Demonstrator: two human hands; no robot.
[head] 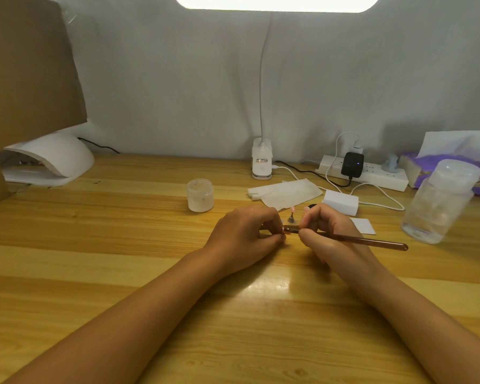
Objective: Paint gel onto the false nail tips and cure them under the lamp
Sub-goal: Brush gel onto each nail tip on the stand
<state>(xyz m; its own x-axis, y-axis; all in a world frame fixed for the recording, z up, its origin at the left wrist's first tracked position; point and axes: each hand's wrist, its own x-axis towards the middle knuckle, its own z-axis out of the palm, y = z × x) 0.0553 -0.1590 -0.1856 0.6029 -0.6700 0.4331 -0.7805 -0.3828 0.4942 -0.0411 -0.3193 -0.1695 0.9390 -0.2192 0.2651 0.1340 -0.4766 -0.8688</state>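
My right hand pinches a brown nail brush near its front end, and the handle points right over the table. My left hand has its fingers curled round the brush's tip end, right beside the right hand. What the left fingertips hold there is too small to tell. Just behind the two hands a pink false nail tip stands on a small metal stand. The white curing lamp sits at the far left, its opening facing right.
A small white jar stands behind my left hand. Paper wipes, a white block and a white card lie behind my right hand. A clear plastic bottle, a power strip, a clip lamp base and a tissue pack stand further back.
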